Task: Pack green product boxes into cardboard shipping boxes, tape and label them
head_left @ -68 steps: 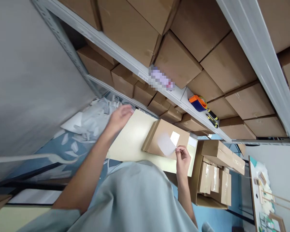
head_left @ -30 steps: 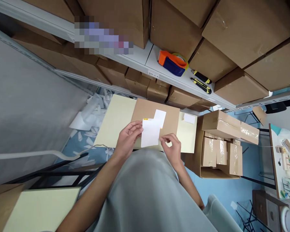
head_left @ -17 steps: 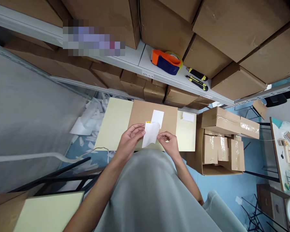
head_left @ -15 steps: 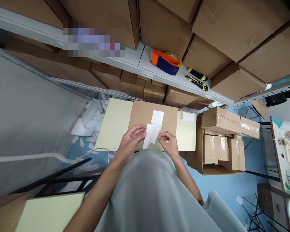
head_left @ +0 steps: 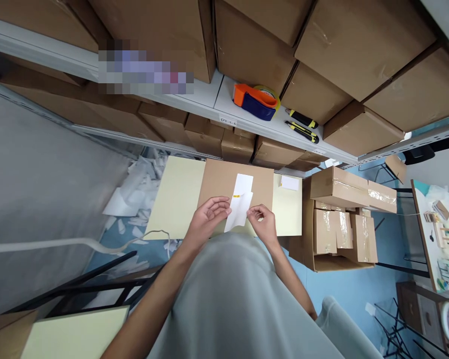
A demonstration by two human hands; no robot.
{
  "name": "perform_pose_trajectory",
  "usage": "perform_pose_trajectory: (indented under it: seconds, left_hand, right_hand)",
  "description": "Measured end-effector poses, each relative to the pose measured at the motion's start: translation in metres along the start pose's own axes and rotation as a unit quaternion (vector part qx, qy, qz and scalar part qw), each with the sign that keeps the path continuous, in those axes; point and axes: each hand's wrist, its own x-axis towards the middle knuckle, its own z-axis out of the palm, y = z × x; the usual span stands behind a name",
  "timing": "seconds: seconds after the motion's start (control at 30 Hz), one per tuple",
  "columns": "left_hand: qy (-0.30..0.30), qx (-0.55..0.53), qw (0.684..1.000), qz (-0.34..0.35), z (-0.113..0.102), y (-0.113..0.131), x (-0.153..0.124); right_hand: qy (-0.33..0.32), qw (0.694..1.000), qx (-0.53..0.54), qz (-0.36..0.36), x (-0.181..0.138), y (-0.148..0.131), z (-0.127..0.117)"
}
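A white paper slip (head_left: 239, 212) with a small yellow-orange mark at its top left is held up between my two hands, its surface slightly curved. My left hand (head_left: 207, 222) pinches its left edge between thumb and fingers. On the opposite edge, my right hand (head_left: 264, 224) grips it with thumb and forefinger. Just behind it, partly covered, another white paper piece (head_left: 244, 182) lies on a brown cardboard sheet (head_left: 215, 177). Whether the two papers are joined cannot be made out. The cardboard rests on a cream tabletop (head_left: 177, 194).
A small white stack or box (head_left: 289, 183) sits on the tabletop's right part. Above, a shelf (head_left: 205, 94) bears cartons, an orange-and-blue tape dispenser (head_left: 255, 101) and two utility knives (head_left: 302, 130). An open carton (head_left: 307, 244) of smaller boxes stands right; white scraps (head_left: 123, 194) lie left.
The paper slip has turned a little and its top right corner now shows more squarely. Both hands shift slightly right and keep their hold. The view tilts slightly.
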Motion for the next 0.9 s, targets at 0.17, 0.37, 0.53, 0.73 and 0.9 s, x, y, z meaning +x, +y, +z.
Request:
perform_pose_trajectory:
  seconds: [0.17, 0.37, 0.53, 0.73, 0.9]
  left_hand:
    - [0.034, 0.015, 0.999, 0.029, -0.001, -0.018, 0.030]
    - [0.075, 0.053, 0.995, 0.038, 0.008, -0.045, 0.076]
    - [0.103, 0.090, 0.989, 0.048, 0.017, -0.060, 0.100]
    - [0.129, 0.148, 0.979, 0.047, 0.017, -0.067, 0.130]
    - [0.142, 0.191, 0.970, 0.042, 0.020, -0.074, 0.145]
  right_hand:
    - [0.005, 0.999, -0.016, 0.028, 0.013, 0.012, 0.006]
    - [-0.011, 0.998, -0.045, 0.052, 0.037, 0.024, 0.009]
    - [-0.019, 0.992, -0.087, 0.088, 0.057, 0.032, 0.012]
    - [-0.021, 0.980, -0.157, 0.116, 0.092, 0.038, 0.015]
    - [-0.014, 0.971, -0.201, 0.130, 0.110, 0.046, 0.019]
